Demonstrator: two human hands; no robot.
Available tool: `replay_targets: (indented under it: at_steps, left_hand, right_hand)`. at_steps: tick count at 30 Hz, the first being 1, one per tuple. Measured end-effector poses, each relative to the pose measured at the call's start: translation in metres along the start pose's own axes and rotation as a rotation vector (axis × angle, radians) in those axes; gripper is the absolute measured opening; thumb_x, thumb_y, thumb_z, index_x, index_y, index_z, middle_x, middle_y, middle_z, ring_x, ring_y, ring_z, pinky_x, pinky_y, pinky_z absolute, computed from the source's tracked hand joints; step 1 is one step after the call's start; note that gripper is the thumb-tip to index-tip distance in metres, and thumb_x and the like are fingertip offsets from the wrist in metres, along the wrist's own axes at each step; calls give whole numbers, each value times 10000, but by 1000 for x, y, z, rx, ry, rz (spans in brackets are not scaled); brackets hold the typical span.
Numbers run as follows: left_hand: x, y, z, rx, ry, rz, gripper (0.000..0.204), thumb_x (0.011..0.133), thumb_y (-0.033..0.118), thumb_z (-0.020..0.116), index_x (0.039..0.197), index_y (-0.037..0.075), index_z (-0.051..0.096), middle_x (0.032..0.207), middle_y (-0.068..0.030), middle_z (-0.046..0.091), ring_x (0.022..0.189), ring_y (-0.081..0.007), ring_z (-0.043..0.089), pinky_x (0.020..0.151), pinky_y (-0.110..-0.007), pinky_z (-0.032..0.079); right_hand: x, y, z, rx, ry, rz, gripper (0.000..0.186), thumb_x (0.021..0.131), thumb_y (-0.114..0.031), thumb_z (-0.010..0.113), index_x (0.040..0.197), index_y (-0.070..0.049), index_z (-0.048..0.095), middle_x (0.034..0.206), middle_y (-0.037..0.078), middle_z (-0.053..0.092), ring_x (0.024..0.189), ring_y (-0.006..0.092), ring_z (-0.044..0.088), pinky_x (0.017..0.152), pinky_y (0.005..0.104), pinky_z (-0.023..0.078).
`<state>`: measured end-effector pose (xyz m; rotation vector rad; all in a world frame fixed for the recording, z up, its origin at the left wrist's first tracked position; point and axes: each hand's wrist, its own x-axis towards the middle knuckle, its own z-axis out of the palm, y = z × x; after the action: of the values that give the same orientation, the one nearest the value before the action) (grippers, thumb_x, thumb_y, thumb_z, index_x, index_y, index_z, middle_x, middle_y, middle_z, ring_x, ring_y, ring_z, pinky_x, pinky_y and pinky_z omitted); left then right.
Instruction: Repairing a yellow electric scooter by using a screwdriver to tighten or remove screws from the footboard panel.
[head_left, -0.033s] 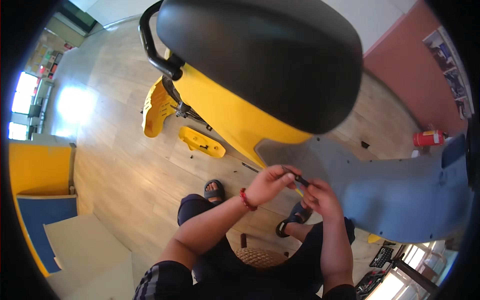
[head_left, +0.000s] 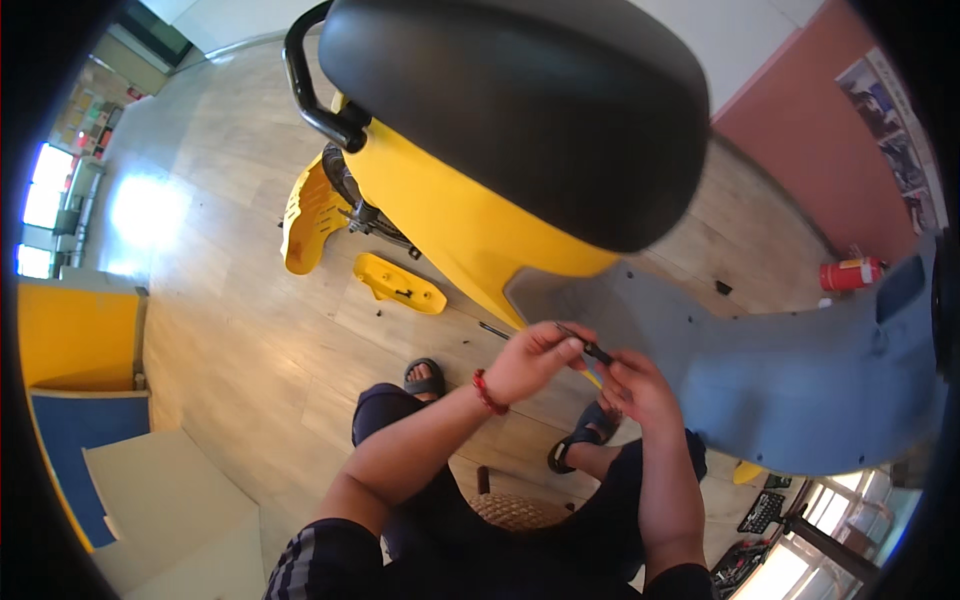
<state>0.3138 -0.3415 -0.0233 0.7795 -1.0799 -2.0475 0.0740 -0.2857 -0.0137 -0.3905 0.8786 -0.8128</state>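
My left hand (head_left: 540, 355), with a red beaded bracelet on its wrist, pinches one end of a small, slender dark piece (head_left: 597, 352), perhaps a tool. The fingers of my right hand (head_left: 638, 390) close around the other end, just below and to the right. Exactly what the piece is, I cannot make out. Both hands are held over my knees, in front of the scooter's yellow body panel (head_left: 430, 190) and beside its grey footboard (head_left: 760, 390). The black seat (head_left: 515, 110) and a black grab rail (head_left: 305, 95) are above them.
A curved yellow panel (head_left: 305, 230), a yellow tray-like part (head_left: 400, 285) and small loose pieces lie on the wooden floor (head_left: 230, 330). A yellow-and-blue panel (head_left: 75, 340) stands at left. A red extinguisher (head_left: 845, 273) is at right by the pink wall. My sandalled feet are below.
Between the two frames the view shifts slightly, and my hands and the held piece appear a little higher and further left. My grip looks the same.
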Motion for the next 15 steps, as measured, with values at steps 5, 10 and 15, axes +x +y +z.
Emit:
replay_targets:
  at_steps: [5,10,15]
  left_hand:
    - [-29,11,25,-36,47,62,225,1059,129,593,1213,1,695,1068,-19,721,875,-99,699,812,-256,565]
    - [-67,25,81,-44,-91,86,245,1075,136,561,1237,-17,664,1158,-63,712,908,-136,717,858,-297,577]
    - [-113,72,146,26,-247,346,247,1067,139,580,1250,-10,653,1148,-85,701,921,-149,714,860,-299,579]
  right_hand:
    - [-44,9,40,-47,156,-160,216,1017,-191,635,1098,9,652,663,-16,487,514,113,472,583,350,492]
    - [-134,8,73,-104,298,-211,217,1031,-212,609,1060,-2,652,643,-30,469,481,97,440,567,329,477]
    - [-220,7,106,-106,38,-483,234,1064,-199,563,1124,9,653,670,-20,479,464,85,406,576,314,497]
